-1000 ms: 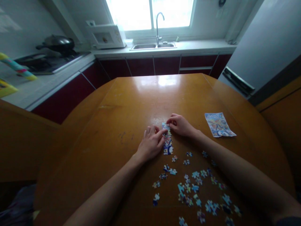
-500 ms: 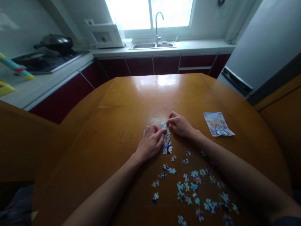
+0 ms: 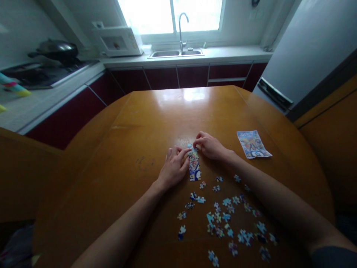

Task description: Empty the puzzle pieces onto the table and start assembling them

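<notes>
A narrow joined strip of jigsaw puzzle (image 3: 194,165) lies on the wooden table, blue and white at its near end and multicoloured above. My left hand (image 3: 175,165) rests along its left side, index finger stretched onto the upper part and the thumb by its edge. At the strip's top right corner, my right hand (image 3: 208,145) has its thumb and forefinger pinched together on what seems to be a jigsaw piece, mostly hidden by the fingers. Loose jigsaw pieces (image 3: 226,217) are scattered nearer to me, several of them under and beside my right forearm.
A creased picture sheet (image 3: 253,144) lies right of my hands on the wooden table (image 3: 150,119). Beyond the table are a counter with a sink (image 3: 175,53), a microwave (image 3: 118,41) and a pot (image 3: 57,48) on the stove. A fridge (image 3: 304,48) stands at the right.
The whole view has shifted slightly, so things sit a little further left. My left index finger has moved slightly up the strip; my right hand stays at its top right corner.
</notes>
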The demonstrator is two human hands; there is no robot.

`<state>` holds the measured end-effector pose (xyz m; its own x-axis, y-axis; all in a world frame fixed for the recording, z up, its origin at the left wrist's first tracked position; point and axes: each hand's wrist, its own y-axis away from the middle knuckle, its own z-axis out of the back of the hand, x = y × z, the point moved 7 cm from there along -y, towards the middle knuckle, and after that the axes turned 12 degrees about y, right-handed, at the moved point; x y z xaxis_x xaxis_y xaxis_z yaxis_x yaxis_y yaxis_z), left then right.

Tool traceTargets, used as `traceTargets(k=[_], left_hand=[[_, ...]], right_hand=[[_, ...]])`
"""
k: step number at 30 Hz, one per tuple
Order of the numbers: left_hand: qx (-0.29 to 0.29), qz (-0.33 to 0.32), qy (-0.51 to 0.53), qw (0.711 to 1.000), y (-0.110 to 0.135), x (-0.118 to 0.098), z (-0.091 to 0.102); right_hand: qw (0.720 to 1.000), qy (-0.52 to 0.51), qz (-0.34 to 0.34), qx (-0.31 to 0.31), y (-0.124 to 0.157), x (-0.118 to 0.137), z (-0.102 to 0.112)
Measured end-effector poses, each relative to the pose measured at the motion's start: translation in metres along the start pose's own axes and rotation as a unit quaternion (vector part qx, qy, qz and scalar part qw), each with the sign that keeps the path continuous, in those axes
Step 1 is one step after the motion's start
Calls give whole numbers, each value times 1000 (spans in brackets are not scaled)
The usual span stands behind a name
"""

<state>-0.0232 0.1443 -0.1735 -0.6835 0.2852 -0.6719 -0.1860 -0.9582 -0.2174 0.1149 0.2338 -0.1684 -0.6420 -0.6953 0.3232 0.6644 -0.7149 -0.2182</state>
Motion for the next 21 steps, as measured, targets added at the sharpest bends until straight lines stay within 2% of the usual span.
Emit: traceTargets(k=[4, 7, 10, 12, 13, 18, 21], left_hand=[[-19, 10, 14, 1000, -1, 2, 3], [-27, 15, 22, 999, -1, 4, 4], [-30, 17, 30, 999, -2, 6, 3], [-29, 18, 33, 999, -2, 7, 3], [-29, 17, 34, 999, -2, 8, 2], [-35, 14, 34, 999, -3, 9, 3], [-38, 12, 34, 999, -4, 7, 4]], right_hand=[[998, -47, -32, 4, -2, -5, -6], [985, -150, -84, -29, -5, -17, -9], [927, -313, -182, -97, -3, -44, -9], [891, -370, -234, -122, -1, -60, -8], [883, -379, -246, -128, -1, -66, -6], [869, -403, -249, -142, 3, -77, 24], [898, -350, -225, -147, 13, -69, 52]])
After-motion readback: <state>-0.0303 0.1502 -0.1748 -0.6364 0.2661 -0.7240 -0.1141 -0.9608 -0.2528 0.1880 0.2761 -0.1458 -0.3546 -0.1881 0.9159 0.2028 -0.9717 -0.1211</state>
